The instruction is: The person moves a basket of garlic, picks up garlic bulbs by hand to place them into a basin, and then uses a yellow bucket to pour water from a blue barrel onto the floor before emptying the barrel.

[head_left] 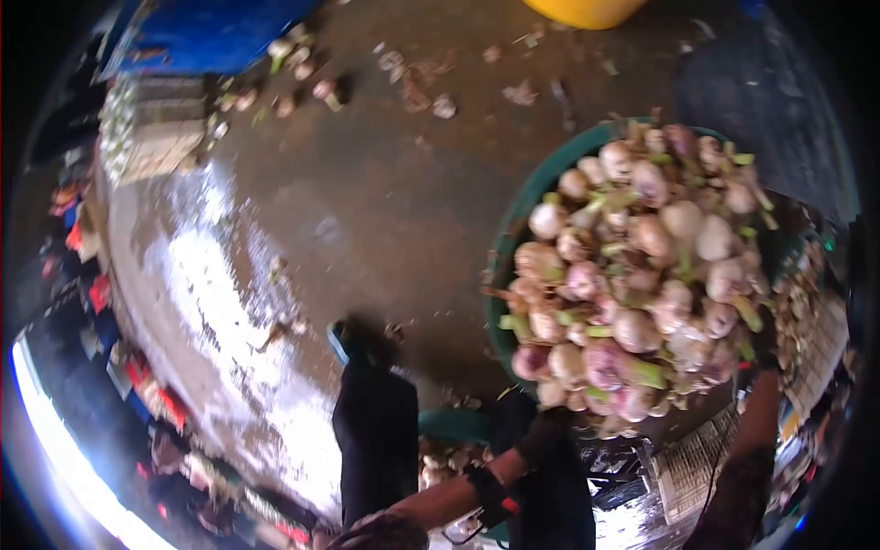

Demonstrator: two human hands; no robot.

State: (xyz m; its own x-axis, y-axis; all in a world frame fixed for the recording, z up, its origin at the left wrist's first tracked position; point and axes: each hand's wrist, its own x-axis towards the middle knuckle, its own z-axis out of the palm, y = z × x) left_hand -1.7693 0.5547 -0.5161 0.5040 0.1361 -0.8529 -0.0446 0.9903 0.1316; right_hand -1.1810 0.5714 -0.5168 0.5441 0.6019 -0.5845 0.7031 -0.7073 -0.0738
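Nearest: dark legs (376,440), a foot apart, perhaps for steady footing. Left hand (547,431) at the tub's near edge, right hand (764,359) at its right side. Both dim and blurred; cannot tell whether fingers are closed on the rim. Hands set well apart, which would share the weight and check tipping.

Tub (532,188) in front, right of centre, heaped with garlic (651,236); mouth up, presumably so the pile stays in. Cannot tell whether it is off the floor.

Farther: wet floor (385,211), loose bulbs (325,90), yellow container (587,9).
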